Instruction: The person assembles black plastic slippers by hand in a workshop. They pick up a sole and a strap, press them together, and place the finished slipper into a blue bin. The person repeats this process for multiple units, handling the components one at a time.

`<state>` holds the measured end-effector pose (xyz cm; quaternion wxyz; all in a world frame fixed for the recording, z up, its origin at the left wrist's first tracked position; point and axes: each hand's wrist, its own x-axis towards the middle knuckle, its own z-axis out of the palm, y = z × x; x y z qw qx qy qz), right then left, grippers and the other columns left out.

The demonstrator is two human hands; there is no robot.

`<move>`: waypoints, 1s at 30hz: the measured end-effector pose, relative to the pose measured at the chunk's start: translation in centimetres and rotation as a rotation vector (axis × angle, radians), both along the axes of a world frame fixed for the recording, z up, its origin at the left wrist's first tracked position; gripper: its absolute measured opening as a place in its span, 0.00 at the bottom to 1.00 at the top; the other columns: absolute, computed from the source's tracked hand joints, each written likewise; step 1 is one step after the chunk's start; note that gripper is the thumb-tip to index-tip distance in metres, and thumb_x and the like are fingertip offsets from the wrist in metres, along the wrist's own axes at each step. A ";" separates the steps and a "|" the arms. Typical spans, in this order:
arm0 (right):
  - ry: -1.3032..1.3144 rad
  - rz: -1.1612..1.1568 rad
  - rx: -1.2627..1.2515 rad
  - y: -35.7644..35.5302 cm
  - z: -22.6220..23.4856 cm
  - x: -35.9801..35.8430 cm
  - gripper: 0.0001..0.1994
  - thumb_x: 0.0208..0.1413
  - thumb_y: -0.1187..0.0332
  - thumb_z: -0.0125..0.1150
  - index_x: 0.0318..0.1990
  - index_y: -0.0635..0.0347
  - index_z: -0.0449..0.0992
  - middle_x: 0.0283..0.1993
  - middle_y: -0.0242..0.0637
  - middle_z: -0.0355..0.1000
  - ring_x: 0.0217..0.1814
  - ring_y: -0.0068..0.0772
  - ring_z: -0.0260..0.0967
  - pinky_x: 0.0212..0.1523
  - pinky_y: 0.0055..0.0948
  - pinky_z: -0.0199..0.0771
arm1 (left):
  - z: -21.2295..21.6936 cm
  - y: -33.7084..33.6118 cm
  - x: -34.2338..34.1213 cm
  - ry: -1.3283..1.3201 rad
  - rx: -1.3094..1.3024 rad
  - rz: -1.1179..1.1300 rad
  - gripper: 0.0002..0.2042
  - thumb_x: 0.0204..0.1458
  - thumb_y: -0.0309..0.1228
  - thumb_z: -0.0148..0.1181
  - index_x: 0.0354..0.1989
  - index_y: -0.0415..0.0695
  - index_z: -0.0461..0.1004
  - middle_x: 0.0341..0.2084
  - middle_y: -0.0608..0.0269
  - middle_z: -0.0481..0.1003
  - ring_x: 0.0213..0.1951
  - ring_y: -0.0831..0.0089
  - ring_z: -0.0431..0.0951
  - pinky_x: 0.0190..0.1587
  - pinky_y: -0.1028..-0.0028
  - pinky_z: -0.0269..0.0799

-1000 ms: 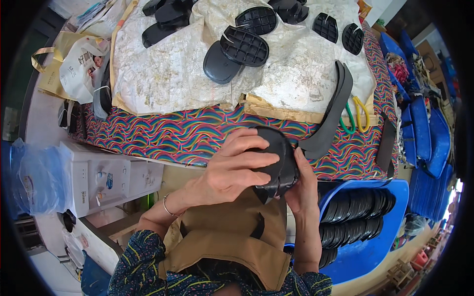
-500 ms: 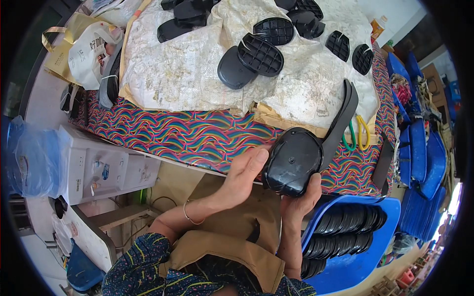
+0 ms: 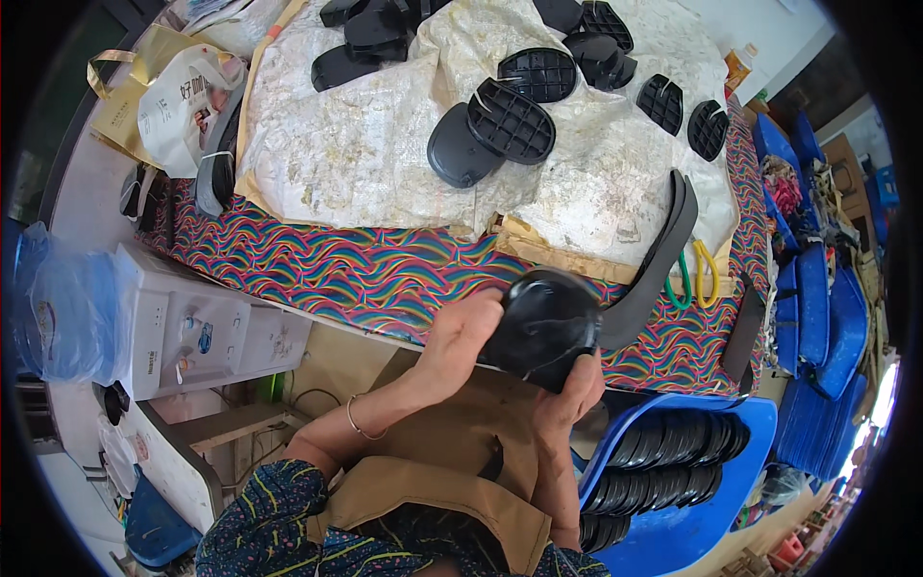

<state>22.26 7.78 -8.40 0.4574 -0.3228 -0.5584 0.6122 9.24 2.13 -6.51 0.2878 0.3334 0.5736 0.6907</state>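
A glossy black heel-shaped piece (image 3: 550, 325), rounded and slightly blurred, is between my two hands at the table's front edge. My left hand (image 3: 460, 338) closes on its left side. My right hand (image 3: 569, 396) grips its lower right edge, thumb on top, with the other fingers hidden underneath. Just right of the piece, long black curved strips (image 3: 654, 264) lie on the table. Farther back, black heel-shaped pieces with gridded undersides (image 3: 511, 122) and a smooth one (image 3: 460, 146) rest on a stained white woven sheet (image 3: 356, 159).
A blue bin (image 3: 678, 534) holding rows of black pieces (image 3: 663, 438) stands low at right. Green and yellow loop handles (image 3: 708, 274) lie near the strips. A white water dispenser (image 3: 207, 327) and paper bags (image 3: 144, 96) are at left. A colourful patterned cloth (image 3: 365, 260) covers the table.
The black piece has come slightly left and down and tilted. My left hand, which was apart with fingers raised, now closes on its left side. The right hand still holds it.
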 end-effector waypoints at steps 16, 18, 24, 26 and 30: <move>-0.040 0.196 -0.002 2.4 -1.3 0.0 0.29 0.64 0.50 0.49 0.49 0.77 0.73 0.42 0.43 0.75 0.42 0.28 0.73 0.45 0.26 0.71 | 1.1 -0.7 -4.7 -0.220 -0.112 -0.252 0.16 0.67 0.39 0.46 0.46 0.38 0.74 0.36 0.66 0.77 0.36 0.78 0.74 0.39 0.76 0.70; -0.018 0.197 -0.050 2.3 -1.6 -0.2 0.29 0.64 0.50 0.49 0.47 0.77 0.74 0.39 0.42 0.75 0.40 0.27 0.72 0.44 0.25 0.71 | 1.2 -1.1 -4.9 -0.036 -0.169 -0.226 0.15 0.66 0.37 0.48 0.42 0.37 0.76 0.32 0.67 0.77 0.32 0.78 0.74 0.34 0.75 0.69; 0.003 0.296 -0.126 3.4 -1.1 0.0 0.26 0.62 0.52 0.52 0.42 0.76 0.76 0.32 0.36 0.73 0.33 0.22 0.67 0.37 0.23 0.67 | 0.9 -2.3 -4.4 0.561 -0.128 -0.058 0.13 0.64 0.35 0.54 0.41 0.35 0.76 0.22 0.66 0.73 0.23 0.79 0.72 0.25 0.72 0.66; 0.054 0.333 -0.174 3.9 -1.2 0.1 0.25 0.61 0.52 0.54 0.41 0.76 0.76 0.30 0.34 0.72 0.32 0.21 0.66 0.35 0.23 0.65 | 1.5 -2.1 -5.3 0.271 -0.164 -0.225 0.14 0.64 0.36 0.54 0.40 0.35 0.76 0.23 0.65 0.73 0.24 0.78 0.72 0.27 0.73 0.66; -0.062 0.307 -0.019 4.5 -0.9 0.1 0.25 0.60 0.53 0.56 0.41 0.76 0.77 0.28 0.34 0.71 0.30 0.21 0.65 0.35 0.22 0.65 | 2.2 -1.7 -5.5 0.074 -0.214 -0.332 0.15 0.64 0.37 0.53 0.42 0.35 0.75 0.26 0.64 0.73 0.29 0.79 0.72 0.31 0.76 0.66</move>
